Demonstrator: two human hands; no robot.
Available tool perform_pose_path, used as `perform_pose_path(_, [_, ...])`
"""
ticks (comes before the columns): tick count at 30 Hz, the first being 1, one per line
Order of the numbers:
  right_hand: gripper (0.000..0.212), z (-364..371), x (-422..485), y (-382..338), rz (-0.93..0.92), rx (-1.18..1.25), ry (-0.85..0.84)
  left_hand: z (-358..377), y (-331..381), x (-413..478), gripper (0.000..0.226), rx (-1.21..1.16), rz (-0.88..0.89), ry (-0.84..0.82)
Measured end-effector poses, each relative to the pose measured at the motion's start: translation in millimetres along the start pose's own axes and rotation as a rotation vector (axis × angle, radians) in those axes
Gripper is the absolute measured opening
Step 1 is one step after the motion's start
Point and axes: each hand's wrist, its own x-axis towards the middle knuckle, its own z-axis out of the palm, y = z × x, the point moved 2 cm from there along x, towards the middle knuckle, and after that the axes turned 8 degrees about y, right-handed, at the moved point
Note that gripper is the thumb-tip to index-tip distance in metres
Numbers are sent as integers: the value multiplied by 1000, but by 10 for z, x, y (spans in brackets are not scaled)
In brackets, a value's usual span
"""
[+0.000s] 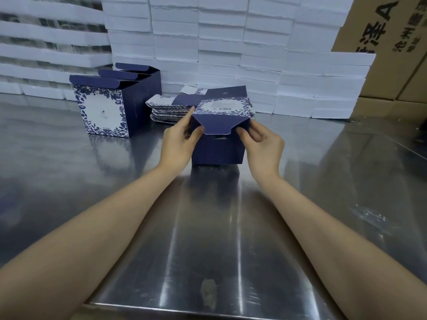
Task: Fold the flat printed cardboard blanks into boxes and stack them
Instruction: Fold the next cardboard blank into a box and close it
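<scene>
My left hand curls round the upper left corner of the box and my right hand pinches its upper right edge, so both have a grip on it. It stands on the tabletop between my hands, already opened into shape. I judge I am closing its end, with the dark tuck flap folded toward me but not yet pushed in.

To the left, a row of what look like three folded boxes stands with the top flaps up. Just behind the box in my hands lies the pile of flat blanks, which is still several deep. By my reckoning most of the work remains.
</scene>
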Motion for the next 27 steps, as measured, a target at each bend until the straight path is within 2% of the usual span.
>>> perform_pose_path(3, [47, -4, -16, 31, -10, -33, -29, 13, -42, -17, 57, 104, 32, -27])
perform_pose_path(6, [59, 9, -31, 48, -179, -194, -103, 40, -61, -57, 63, 140, 39, -83])
perform_pose_path(9, [50, 47, -45, 101, -335, -334, -180, 38, -31, -74, 65, 125, 140, -113])
perform_pose_path(11, [46, 54, -47, 130, -316, -335, -194, 28, -13, -72, 59, 110, 156, -106])
perform_pose_path(14, [42, 73, -43, 132, -265, -315, -217, 13, 14, -65, 49, 17, 76, -99])
perform_pose_path(16, [47, 81, -45, 140, -212, -334, -234, 0, 17, -64, 41, -7, 81, -102])
perform_pose_path(21, [59, 26, -15, 156, -178, -309, -233, -27, -46, -60, 60, 186, 179, -126])
perform_pose_path(27, [55, 31, -46, 88, -236, -391, -137, -27, -26, -31, 58, 212, 185, -41])
